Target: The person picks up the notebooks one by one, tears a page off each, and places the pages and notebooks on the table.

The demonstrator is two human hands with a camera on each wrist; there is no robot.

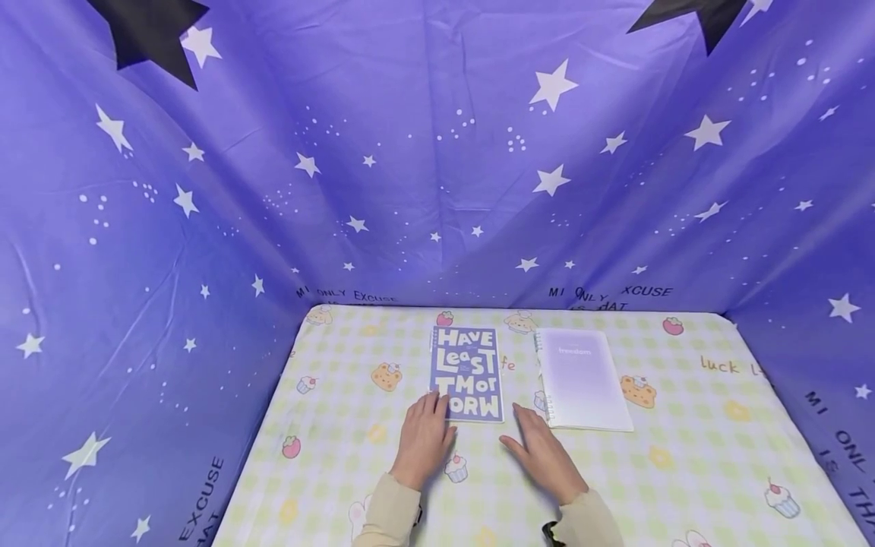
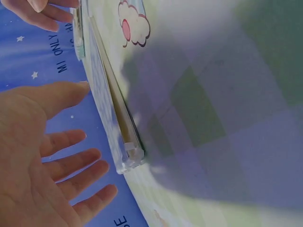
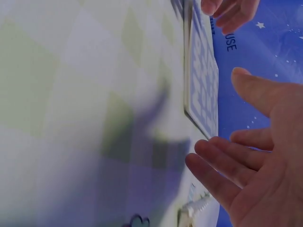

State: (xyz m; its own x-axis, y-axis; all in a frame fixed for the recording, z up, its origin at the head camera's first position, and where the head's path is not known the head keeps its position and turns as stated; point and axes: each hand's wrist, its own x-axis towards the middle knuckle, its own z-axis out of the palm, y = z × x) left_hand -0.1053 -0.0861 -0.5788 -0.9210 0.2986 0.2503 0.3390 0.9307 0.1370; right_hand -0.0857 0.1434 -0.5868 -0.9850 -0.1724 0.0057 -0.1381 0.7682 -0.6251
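Purple drapes (image 1: pixel 437 152) scattered with white stars hang around the table where I'm watching, its checked tablecloth (image 1: pixel 342 479) dotted with cupcakes, bears and strawberries. Near the middle of its far half lies a blue spiral notebook (image 1: pixel 468 366) with chunky white capitals; a pale lavender one marked "freedom", the second notebook (image 1: pixel 589 384), lies just to its right. The left hand (image 1: pixel 421 434), fingers loosely spread, hovers over the blue cover's lower left corner; the right hand (image 1: pixel 544 454), also spread and holding nothing, is between the two
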